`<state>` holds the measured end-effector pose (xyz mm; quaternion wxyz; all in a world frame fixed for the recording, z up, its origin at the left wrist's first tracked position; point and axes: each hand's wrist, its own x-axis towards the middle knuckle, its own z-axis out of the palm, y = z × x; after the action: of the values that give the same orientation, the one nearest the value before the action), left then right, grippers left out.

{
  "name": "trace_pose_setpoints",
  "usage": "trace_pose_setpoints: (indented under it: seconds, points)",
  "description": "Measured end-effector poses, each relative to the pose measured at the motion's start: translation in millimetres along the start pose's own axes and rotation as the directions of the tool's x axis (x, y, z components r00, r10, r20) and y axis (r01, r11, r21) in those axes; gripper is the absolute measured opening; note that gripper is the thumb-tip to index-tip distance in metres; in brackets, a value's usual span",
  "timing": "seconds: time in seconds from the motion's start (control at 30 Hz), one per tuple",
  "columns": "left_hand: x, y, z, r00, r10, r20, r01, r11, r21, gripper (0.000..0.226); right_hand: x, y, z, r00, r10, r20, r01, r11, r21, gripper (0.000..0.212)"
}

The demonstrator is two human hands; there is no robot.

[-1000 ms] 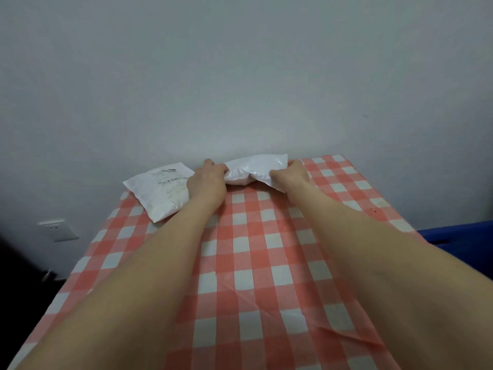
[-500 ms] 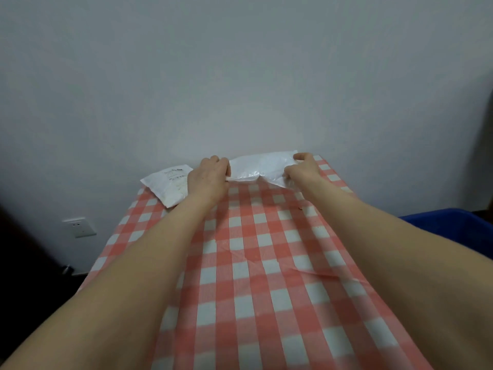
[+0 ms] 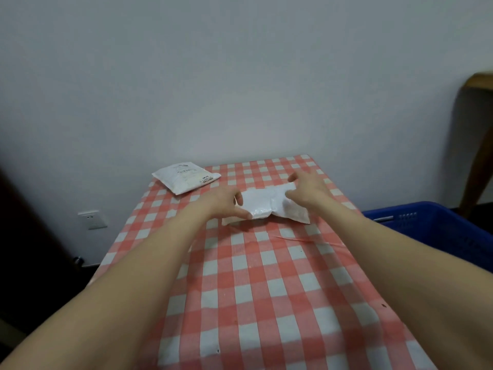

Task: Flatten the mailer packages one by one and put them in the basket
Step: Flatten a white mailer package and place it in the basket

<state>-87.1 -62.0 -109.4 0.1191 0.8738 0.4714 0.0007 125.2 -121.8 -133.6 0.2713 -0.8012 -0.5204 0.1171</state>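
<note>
White mailer (image 3: 266, 206) lies on the checked tablecloth (image 3: 266, 284), far half of the table, right of centre, apart from the wall. It's creased across the middle with both halves puffed, so not flat yet.

Our read on handling: thin poly film with soft filling, so light, limp and fairly slick. It won't hold shape if lifted by one corner. Better to press with flat palms from the crease outward, then take it by both short ends or slide a hand under it for the carry.

Left hand (image 3: 224, 200) is over the mailer's left end, palm down and fingers spread. One finger runs along the near edge. It looks released rather than clenched, touching or pressing the film.

Right hand (image 3: 309, 190) sits above the right end with fingers loosely bent and nothing clamped. Motion blur means we can't tell whether it touches the film. Both forearms reach straight out over the cloth.

Second mailer (image 3: 185, 178), with a printed label, sits at the far left corner, well apart from the first. Blue basket (image 3: 432, 222) is just off the table's right edge, lower than the top; its inside is hardly in view. Wall socket (image 3: 92, 218) low on the left.
</note>
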Motion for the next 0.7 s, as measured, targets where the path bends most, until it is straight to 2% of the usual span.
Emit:
trace_pose_setpoints:
  seconds: [0.07, 0.13, 0.27, 0.33, 0.5, 0.6, 0.7]
  points:
    - [2, 3, 4, 0.999, 0.039, -0.036, -0.037, 0.998, 0.047, 0.049, -2, -5, -5, 0.988, -0.146, 0.046, 0.148, 0.988, -0.039, 0.037]
    - [6, 7, 12, 0.997, 0.060, -0.039, -0.055, 0.991, 0.121, 0.051, -5, -11, -4, 0.962, -0.215, 0.171, 0.233, 0.968, -0.097, 0.041]
    - [13, 10, 21, 0.999, 0.049, -0.013, -0.047, 0.995, 0.084, 0.053, -2, -14, 9, 0.923, -0.181, 0.340, 0.269, 0.935, -0.230, 0.058]
    - [16, 9, 24, 0.998, 0.047, 0.028, -0.050, 0.991, 0.124, 0.050, 1, -13, 14, 0.901, -0.174, 0.398, 0.294, 0.918, -0.264, 0.061]
    - [24, 9, 36, 0.998, 0.057, -0.012, -0.054, 0.983, 0.177, 0.033, 13, -6, 24, 0.879, -0.186, 0.439, 0.322, 0.911, -0.260, 0.037]
    - [29, 9, 36, 0.999, 0.053, -0.007, -0.051, 0.982, 0.182, 0.032, 19, -8, 25, 0.878, -0.189, 0.439, 0.336, 0.898, -0.285, 0.031]
    - [33, 10, 35, 0.999, 0.054, 0.005, -0.054, 0.980, 0.194, 0.021, 22, -8, 28, 0.875, -0.195, 0.442, 0.351, 0.886, -0.302, 0.030]
